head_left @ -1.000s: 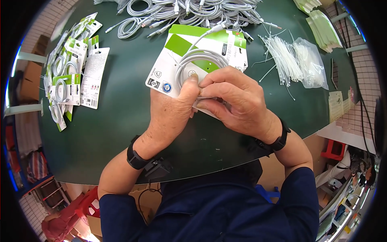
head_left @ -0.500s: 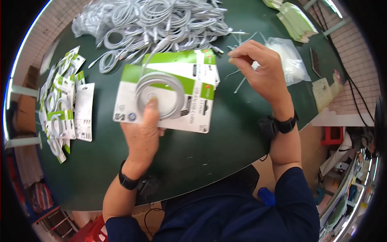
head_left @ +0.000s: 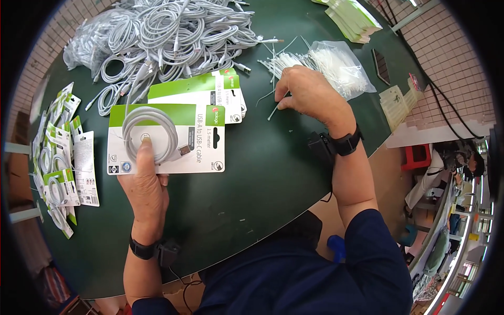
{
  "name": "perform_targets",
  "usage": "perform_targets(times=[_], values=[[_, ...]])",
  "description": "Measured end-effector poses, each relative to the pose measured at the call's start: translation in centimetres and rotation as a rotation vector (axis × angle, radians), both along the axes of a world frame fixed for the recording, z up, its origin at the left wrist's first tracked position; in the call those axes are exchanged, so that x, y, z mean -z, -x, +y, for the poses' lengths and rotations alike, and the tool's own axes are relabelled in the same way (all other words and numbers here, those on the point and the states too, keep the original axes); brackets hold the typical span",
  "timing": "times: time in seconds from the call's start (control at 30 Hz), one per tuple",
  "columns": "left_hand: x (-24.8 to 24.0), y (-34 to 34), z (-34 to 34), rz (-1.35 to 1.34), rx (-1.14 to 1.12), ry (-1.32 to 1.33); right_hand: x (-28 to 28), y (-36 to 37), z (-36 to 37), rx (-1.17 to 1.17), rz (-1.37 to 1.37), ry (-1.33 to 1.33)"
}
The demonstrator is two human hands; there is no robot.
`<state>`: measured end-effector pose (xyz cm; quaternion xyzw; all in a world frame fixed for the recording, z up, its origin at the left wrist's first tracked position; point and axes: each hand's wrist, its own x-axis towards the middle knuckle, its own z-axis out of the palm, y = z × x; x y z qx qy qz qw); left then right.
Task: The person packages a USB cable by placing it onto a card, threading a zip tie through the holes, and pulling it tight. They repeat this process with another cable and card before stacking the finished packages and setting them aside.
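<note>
Cable card (head_left: 166, 138) under left thumb (head_left: 144, 152)

Well left of the fingers, finished green-and-white cable cards (head_left: 63, 163) lie fanned; beyond them a heap of loose white cables (head_left: 157, 31); far right, stacked green bags (head_left: 354, 18)

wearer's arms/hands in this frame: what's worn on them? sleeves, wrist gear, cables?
Both hands, left hand and right hand, are bare, no gloves. Each wrist carries a black wristband with a small black box module beside it; a thin black cable runs from each toward the body. Dark blue sleeves are pushed up, forearms uncovered.
</note>
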<state>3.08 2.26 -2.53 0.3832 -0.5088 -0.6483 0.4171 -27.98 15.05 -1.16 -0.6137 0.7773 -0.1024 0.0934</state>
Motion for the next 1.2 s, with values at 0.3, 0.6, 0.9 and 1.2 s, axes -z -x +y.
perform_targets(times=[0.3,0.6,0.9,1.2], values=[[0.0,-0.2,-0.3,0.083,0.02,0.021,2.2,-2.7,-1.1,-0.137,0.068,0.045],[-0.9,0.3,0.0,0.049,-0.014,0.061,1.8,-1.9,-1.0,-0.063,-0.016,0.113],[-2.1,1.3,-2.2,0.137,-0.003,0.136,0.3,-3.4,-1.1,-0.087,-0.035,-0.199],[-1.0,1.4,-0.8,0.055,-0.04,0.236,2.6,-3.7,3.2,-0.164,0.089,0.259]])
